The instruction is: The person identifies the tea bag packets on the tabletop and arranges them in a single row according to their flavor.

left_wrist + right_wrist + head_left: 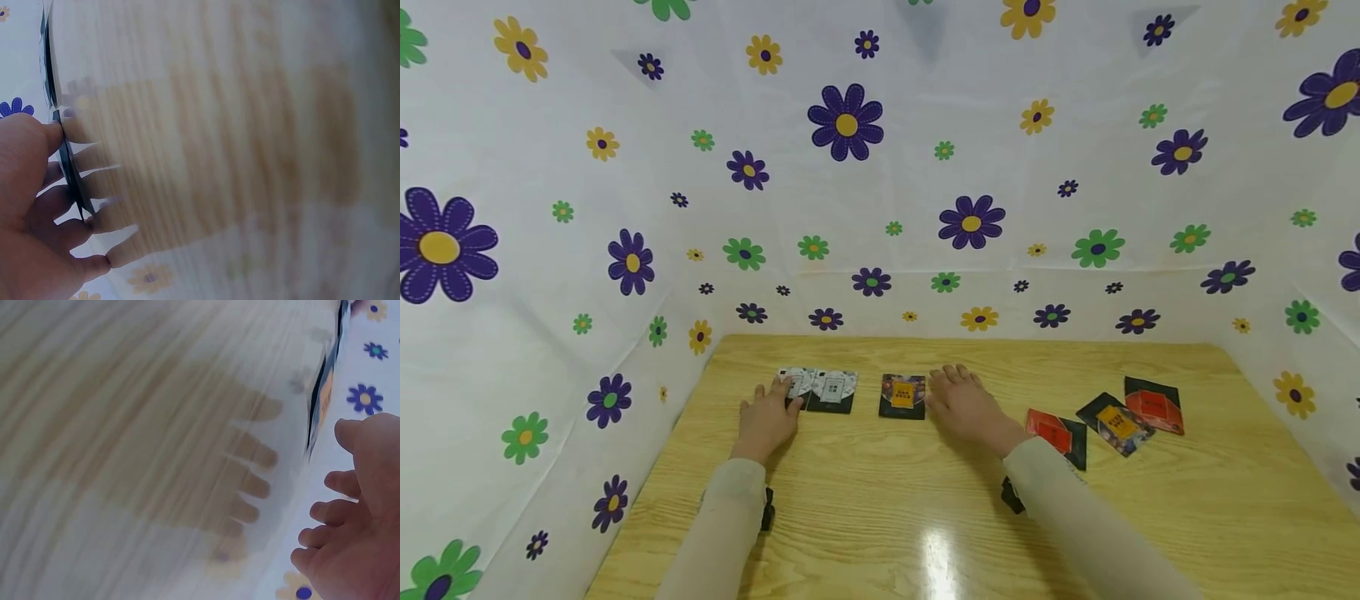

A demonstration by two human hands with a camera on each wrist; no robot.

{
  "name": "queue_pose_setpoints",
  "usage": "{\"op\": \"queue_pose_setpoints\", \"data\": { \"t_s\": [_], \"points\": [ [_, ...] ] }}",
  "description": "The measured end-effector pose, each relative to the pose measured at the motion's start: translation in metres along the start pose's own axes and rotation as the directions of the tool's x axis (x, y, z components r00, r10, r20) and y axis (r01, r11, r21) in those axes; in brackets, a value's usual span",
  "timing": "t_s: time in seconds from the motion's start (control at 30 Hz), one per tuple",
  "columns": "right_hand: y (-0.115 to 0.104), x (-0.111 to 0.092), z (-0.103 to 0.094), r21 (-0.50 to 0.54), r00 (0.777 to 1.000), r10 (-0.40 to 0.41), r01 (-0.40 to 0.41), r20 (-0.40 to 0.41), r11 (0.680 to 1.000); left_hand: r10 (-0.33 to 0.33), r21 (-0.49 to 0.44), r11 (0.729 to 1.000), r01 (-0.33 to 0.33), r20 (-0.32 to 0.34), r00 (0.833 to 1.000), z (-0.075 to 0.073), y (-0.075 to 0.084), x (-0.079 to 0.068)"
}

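Note:
My left hand lies over the leftmost square packet, its fingers spread and touching it. White and black, that packet is partly hidden by the fingers; in the left wrist view its thin dark edge shows at the fingertips. A matching packet sits right beside it. Further right lies a dark packet with an orange label. Just right of this one is my right hand, palm down, fingers extended. In the right wrist view the right hand's fingers are straight, with nothing in them.
Near my right forearm lies a red and black packet. Beyond it, an orange-labelled packet overlaps another red and black packet. The wooden table is glossy. Flower-patterned white sheeting encloses the back and sides.

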State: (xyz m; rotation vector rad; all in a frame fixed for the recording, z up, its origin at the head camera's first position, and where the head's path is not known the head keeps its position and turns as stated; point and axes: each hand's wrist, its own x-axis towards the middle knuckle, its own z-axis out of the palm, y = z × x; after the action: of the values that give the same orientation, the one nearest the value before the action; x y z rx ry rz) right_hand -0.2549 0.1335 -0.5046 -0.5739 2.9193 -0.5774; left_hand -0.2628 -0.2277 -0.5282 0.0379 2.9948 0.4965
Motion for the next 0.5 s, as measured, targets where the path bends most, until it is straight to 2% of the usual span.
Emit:
{"op": "queue_pose_setpoints", "data": {
  "t_s": [0.27,0.5],
  "points": [
    [0.032,-0.018,-0.016,0.01,0.998,0.038,-0.037,-0.047,0.999,-0.017,0.0,1.0,0.017,0.011,1.0,-0.001,0.0,0.0],
    [0.056,-0.042,-0.032,0.021,0.994,0.065,-0.063,-0.093,0.998,-0.015,0.013,1.0,0.015,0.014,1.0,0.0,0.001,0.002]
  ]
}}
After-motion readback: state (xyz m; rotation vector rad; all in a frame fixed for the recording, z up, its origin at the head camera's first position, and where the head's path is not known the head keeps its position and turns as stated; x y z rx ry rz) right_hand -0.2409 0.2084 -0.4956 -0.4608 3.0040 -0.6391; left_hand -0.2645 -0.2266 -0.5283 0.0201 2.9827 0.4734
